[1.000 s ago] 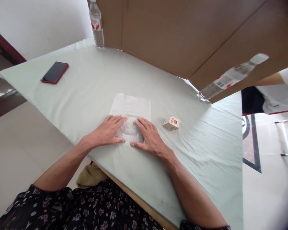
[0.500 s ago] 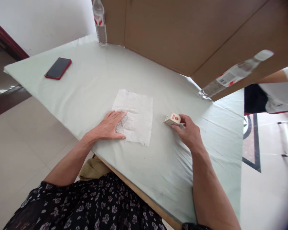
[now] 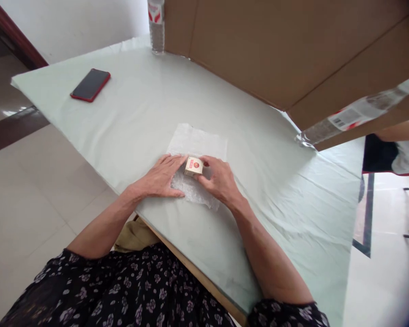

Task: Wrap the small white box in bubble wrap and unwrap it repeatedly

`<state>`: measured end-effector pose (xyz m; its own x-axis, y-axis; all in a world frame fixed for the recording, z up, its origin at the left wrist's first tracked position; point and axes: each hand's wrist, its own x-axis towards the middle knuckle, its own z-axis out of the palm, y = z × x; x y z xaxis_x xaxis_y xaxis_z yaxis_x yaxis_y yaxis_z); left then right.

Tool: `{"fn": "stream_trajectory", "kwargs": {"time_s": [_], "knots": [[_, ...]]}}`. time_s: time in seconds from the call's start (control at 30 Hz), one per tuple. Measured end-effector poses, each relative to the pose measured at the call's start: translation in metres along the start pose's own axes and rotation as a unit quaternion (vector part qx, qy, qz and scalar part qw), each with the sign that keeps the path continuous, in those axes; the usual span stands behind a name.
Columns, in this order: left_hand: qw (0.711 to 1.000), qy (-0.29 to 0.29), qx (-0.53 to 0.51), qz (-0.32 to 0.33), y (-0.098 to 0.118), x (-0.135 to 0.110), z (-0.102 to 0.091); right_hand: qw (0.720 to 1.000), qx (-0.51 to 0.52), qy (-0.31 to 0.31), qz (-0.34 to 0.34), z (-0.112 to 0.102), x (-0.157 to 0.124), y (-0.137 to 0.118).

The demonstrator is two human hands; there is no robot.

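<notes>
The wide cloth-draped bench (image 3: 136, 113) backs onto one brown cardboard panel (image 3: 241, 50) with two plastic bottles (image 3: 349, 117). Near its front edge, one bubbly sheet (image 3: 199, 143) lies partly under the spread left hand (image 3: 159, 178). One flat phone (image 3: 91, 85) lies far left; over the sheet, the right hand (image 3: 221, 179) pinches one boxy carton (image 3: 193, 165).

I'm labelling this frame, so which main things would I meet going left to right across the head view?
Phone, left hand, small box, right hand, rightmost bottle.

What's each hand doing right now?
Left hand: open, palm down on the translucent sheet.
Right hand: closed, holding the small box between thumb and fingers.
</notes>
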<state>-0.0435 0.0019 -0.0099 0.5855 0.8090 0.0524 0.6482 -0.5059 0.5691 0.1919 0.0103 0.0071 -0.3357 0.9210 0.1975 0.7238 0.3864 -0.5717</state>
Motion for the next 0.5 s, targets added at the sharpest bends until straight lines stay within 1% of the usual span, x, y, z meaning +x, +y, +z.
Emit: {"fn": "stream_trajectory", "kwargs": {"time_s": [0.07, 0.13, 0.3, 0.5], "knots": [[1.0, 0.005, -0.006, 0.001, -0.001, 0.0, 0.001, 1.0, -0.017, -0.023, 0.012, 0.009, 0.002, 0.005], [1.0, 0.007, -0.008, 0.001, -0.001, 0.0, 0.001, 0.999, -0.025, -0.032, 0.01, 0.011, 0.002, 0.008], [1.0, 0.007, -0.007, 0.001, -0.001, -0.001, -0.001, 0.998, -0.029, -0.049, -0.017, 0.003, 0.005, 0.009], [1.0, 0.007, -0.017, 0.001, 0.001, -0.002, -0.004, 0.997, -0.041, -0.062, -0.025, -0.003, 0.011, 0.006]]}}
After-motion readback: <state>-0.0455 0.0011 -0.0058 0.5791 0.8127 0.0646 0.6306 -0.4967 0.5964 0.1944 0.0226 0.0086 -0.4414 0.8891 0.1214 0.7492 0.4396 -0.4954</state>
